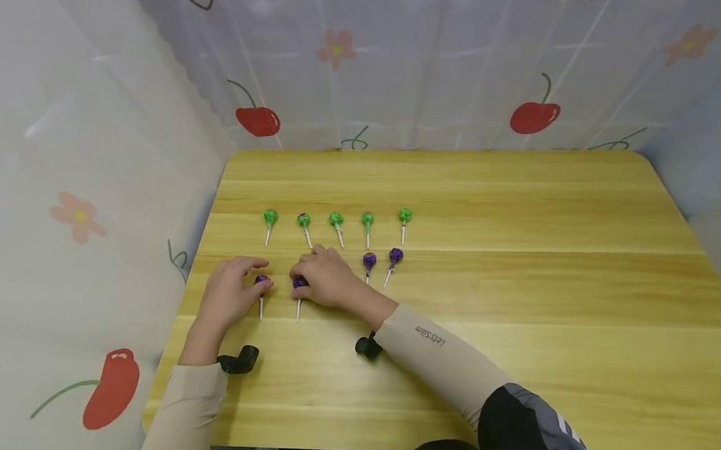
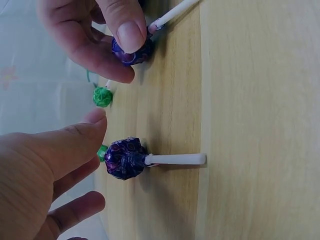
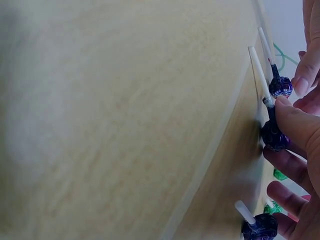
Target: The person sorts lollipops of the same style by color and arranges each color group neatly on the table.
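My left hand [image 1: 230,293] is beside a purple-wrapped lollipop [image 2: 125,159] lying on the table, thumb and fingers spread apart around its head. The left wrist view shows the thumb clear of the wrapper. My right hand [image 1: 325,277] pinches the head of another purple lollipop [image 3: 274,134] between thumb and index finger, its white stick pointing toward the table's near edge. Two more purple lollipops, one [image 1: 369,260] and another [image 1: 396,255], lie right of this hand. Low in the right wrist view, a purple lollipop [image 3: 260,227] sits by the other right fingers.
Behind the hands, several green lollipops, including one at the left end [image 1: 270,217] and one at the right end [image 1: 405,215], form a row on the wooden table [image 1: 525,277]. A patterned curtain [image 1: 425,63] hangs along the back and sides.
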Demonstrator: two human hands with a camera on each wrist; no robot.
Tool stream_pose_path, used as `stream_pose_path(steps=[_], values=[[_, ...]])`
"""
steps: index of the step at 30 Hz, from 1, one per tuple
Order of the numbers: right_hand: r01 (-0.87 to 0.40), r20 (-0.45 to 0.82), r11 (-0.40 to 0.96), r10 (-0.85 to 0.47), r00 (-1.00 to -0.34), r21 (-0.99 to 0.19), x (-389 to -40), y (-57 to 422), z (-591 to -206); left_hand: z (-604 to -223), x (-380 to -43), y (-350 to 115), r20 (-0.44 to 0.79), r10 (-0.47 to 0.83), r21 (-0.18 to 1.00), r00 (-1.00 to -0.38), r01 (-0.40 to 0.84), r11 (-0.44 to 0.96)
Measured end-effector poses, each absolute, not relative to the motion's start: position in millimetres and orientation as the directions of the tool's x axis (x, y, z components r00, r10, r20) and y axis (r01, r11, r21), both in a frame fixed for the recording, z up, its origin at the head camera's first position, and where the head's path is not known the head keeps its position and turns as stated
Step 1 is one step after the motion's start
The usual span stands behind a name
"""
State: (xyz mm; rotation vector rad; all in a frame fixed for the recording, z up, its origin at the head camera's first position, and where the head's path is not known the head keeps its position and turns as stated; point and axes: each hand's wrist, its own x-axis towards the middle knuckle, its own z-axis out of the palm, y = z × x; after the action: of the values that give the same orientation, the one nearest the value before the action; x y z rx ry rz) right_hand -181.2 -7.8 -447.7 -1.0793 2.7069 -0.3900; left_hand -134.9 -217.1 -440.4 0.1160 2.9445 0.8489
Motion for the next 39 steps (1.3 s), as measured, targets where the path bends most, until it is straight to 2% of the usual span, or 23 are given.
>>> stream_pose_path(steps=[8,14,21,25,31,39], values=[[-0.621,-0.060,0.706,-0.676,-0.735,-0.340,-189,12,-438,-437,-138,-207,-0.001,0.121,0.545,-0.993,0.101,0.832],[-0.550,0.006,0.742,-0.593,-0.805,-0.385,-205,62,-418,-423,-144,-190,0.042,0.163,0.541,-0.986,0.159,0.826],[-0.483,-0.040,0.824,-0.516,-0.856,-0.298,-209,111,-419,-408,-160,-150,0.012,0.248,0.480,-0.969,0.223,0.848],[-0.480,-0.053,0.834,-0.511,-0.858,-0.274,-209,117,-427,-409,-171,-126,-0.048,0.289,0.393,-0.956,0.248,0.885],[-0.461,-0.053,0.834,-0.497,-0.866,-0.303,-208,114,-435,-418,-179,-106,-0.109,0.290,0.290,-0.951,0.248,0.924],[-0.435,-0.079,0.836,-0.485,-0.871,-0.333,-208,113,-441,-429,-183,-103,-0.132,0.298,0.323,-0.945,0.243,0.915]])
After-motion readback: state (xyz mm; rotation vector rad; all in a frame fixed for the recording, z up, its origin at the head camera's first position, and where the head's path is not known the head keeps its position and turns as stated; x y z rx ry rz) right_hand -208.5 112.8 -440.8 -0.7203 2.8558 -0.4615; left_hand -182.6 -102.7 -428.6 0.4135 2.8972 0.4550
